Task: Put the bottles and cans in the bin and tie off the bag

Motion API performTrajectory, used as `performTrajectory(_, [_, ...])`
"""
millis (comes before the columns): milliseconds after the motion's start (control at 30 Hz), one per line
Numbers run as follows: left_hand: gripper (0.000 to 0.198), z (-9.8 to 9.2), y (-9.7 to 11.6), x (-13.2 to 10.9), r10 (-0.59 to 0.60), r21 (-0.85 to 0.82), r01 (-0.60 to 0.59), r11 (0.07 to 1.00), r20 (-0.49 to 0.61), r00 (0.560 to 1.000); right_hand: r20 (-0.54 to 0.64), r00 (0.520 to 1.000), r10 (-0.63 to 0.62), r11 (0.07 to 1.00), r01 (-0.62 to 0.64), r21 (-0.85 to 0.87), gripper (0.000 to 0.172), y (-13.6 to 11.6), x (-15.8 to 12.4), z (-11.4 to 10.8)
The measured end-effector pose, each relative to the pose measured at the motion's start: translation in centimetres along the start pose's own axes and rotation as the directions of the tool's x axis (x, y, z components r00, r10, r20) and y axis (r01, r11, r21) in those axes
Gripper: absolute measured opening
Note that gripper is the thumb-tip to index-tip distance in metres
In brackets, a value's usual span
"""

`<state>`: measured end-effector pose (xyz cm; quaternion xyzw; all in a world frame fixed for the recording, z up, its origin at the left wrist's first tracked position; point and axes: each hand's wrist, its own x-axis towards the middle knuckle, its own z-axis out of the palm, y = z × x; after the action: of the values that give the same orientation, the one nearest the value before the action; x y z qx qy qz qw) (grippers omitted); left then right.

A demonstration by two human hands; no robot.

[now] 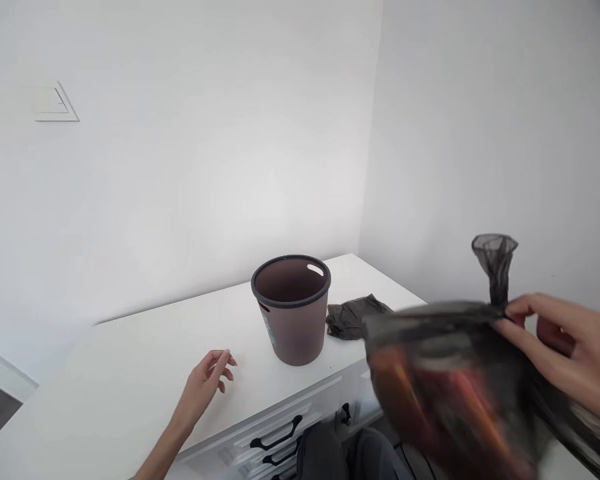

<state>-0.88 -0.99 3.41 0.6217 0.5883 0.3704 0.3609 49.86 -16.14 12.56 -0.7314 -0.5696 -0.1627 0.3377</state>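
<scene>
At the right, my right hand (560,340) pinches the gathered top of a thin black trash bag (445,387). The bag hangs off the front of the white cabinet, blurred by motion, and red and orange things show through its film. A tuft of the bag sticks up above my fingers. My left hand (213,372) hovers at or just over the cabinet top, fingers loosely curled and apart, holding nothing. Between my hands stands a brown trash can (300,333) with a dark rim, upright, its visible inside bare. A crumpled black bag (355,317) lies just right of it.
The white cabinet top (145,360) runs along the wall into a corner. Black handles (277,433) stick out from its drawer fronts. My knees (350,457) are close against the cabinet. A white switch plate (55,103) is on the wall at upper left.
</scene>
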Motion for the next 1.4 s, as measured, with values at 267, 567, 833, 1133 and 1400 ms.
performTrajectory(267, [0.057, 3.8, -3.7, 1.4, 0.009, 0.125, -0.002, 0.992, -0.053, 0.999, -0.088, 0.99, -0.11, 0.994, 0.111, 0.0, 0.022, -1.4, 12.2, 13.9])
performTrajectory(567, [0.05, 4.1, -4.2, 1.3, -0.049, 0.116, 0.061, 0.991, -0.106, 0.993, 0.162, 0.985, 0.062, 0.93, -0.116, 0.35, 0.025, -1.6, 18.2, 31.9])
performTrajectory(833, [0.048, 4.2, -4.7, 1.7, -0.08, 0.121, 0.091, 0.988, -0.094, 0.992, 0.303, 0.951, 0.062, 0.903, -0.183, 0.389, 0.026, -0.7, 19.0, 37.3])
performTrajectory(1133, [0.049, 3.9, -4.8, 1.6, -0.041, 0.147, 0.057, 0.988, -0.108, 0.993, 0.279, 0.956, 0.094, 0.893, -0.204, 0.4, 0.043, -1.0, 15.9, 35.4])
performTrajectory(1400, [0.05, 3.9, -4.8, 1.0, -0.003, 0.147, 0.018, 0.989, -0.099, 0.995, 0.194, 0.903, -0.383, 0.869, 0.281, 0.407, 0.038, -4.4, 0.7, 30.3])
